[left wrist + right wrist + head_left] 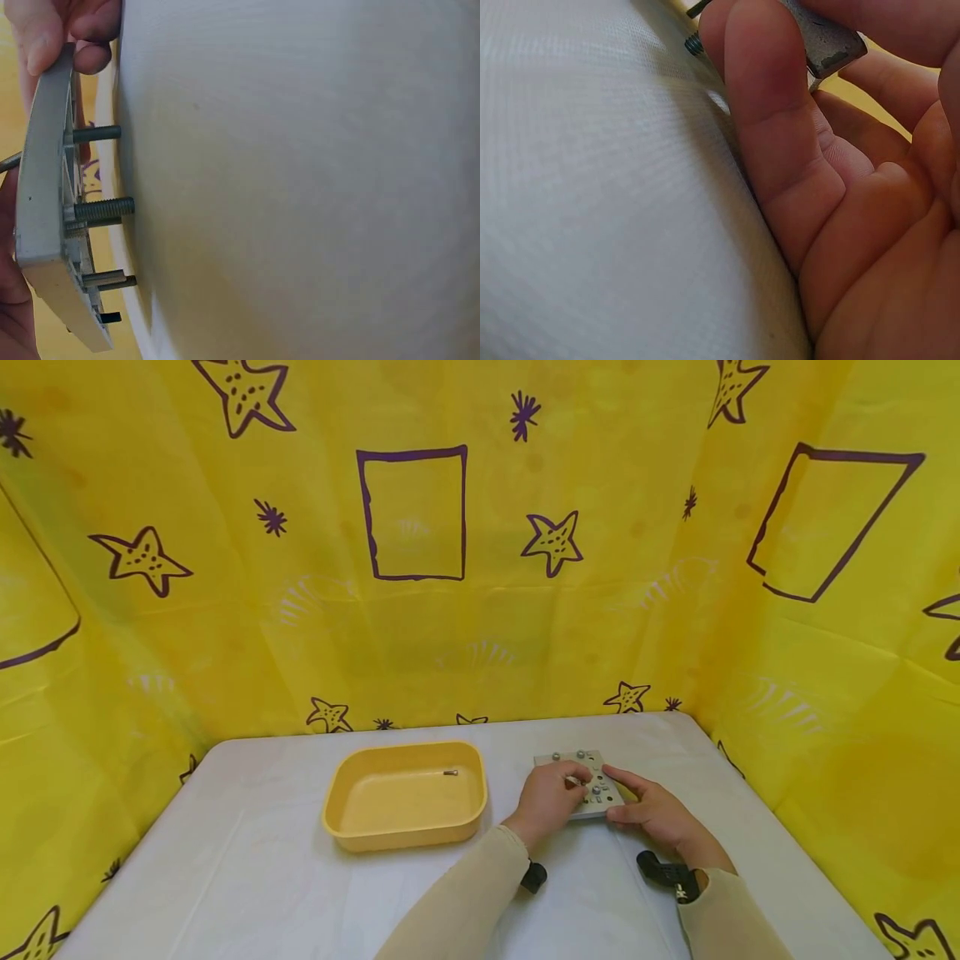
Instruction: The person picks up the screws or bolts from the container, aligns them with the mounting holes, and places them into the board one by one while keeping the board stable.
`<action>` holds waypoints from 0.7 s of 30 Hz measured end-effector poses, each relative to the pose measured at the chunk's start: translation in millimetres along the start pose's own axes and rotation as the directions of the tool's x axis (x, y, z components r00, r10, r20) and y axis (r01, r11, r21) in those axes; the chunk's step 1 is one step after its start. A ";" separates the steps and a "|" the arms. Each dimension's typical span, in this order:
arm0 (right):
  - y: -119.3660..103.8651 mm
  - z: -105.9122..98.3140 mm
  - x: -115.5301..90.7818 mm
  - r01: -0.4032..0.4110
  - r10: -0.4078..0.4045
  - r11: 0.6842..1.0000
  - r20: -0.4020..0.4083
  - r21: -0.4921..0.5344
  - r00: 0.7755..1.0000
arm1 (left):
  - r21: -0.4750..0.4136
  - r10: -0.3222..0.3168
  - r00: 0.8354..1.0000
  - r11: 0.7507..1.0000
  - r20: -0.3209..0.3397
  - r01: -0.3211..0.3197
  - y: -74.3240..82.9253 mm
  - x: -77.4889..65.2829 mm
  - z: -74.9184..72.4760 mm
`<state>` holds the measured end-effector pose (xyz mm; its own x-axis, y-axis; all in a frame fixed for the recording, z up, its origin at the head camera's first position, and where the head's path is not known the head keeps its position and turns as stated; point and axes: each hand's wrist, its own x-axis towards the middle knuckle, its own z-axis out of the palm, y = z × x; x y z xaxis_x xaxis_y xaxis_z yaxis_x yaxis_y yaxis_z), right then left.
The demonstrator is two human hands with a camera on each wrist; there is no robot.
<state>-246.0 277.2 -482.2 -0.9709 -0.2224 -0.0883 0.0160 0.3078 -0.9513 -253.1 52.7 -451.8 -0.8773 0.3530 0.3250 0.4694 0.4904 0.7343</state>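
Observation:
A grey metal plate point(603, 804) with holes and several bolts set in it is raised a little off the table between the two hands. Its bolt shanks point(105, 208) stick out below, as the left wrist view shows. My right hand point(654, 814) grips the plate's right edge, fingers along the side and thumb at the near corner. Over the plate's left part, my left hand point(547, 797) pinches a small bolt with bent thumb and fingers. That bolt's thin shank point(10, 162) shows at the left wrist view's edge; its tip is hidden behind the plate.
A yellow plastic tray point(405, 841) stands left of the plate, with one small bolt point(450, 772) lying in it. White cloth covers the table point(262, 860). Yellow patterned curtains point(495, 635) close off the back and both sides.

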 end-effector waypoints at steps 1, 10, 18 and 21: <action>-0.3 0.2 0.1 0.005 -0.005 1.000 0.001 0.002 1.000 | 0.001 0.005 1.000 1.000 0.000 -0.005 -0.2 0.2 0.1; -0.8 0.9 0.4 0.002 -0.002 1.000 0.000 0.020 1.000 | 0.055 0.025 0.998 0.998 0.051 -0.028 -1.5 1.2 1.3; 0.0 1.2 0.2 -0.001 0.001 0.999 0.009 0.049 1.000 | 0.039 0.000 0.997 0.999 0.082 -0.003 -0.1 -0.4 0.6; -0.3 0.9 0.0 -0.006 0.006 0.999 0.007 0.050 1.000 | 0.007 -0.019 0.997 1.000 0.074 0.019 2.1 -1.3 0.1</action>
<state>-245.7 276.2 -482.2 -0.9691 -0.2272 -0.0957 0.0337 0.2624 -0.9644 -251.0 53.3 -450.7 -0.8765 0.4014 0.2657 0.4534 0.5029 0.7358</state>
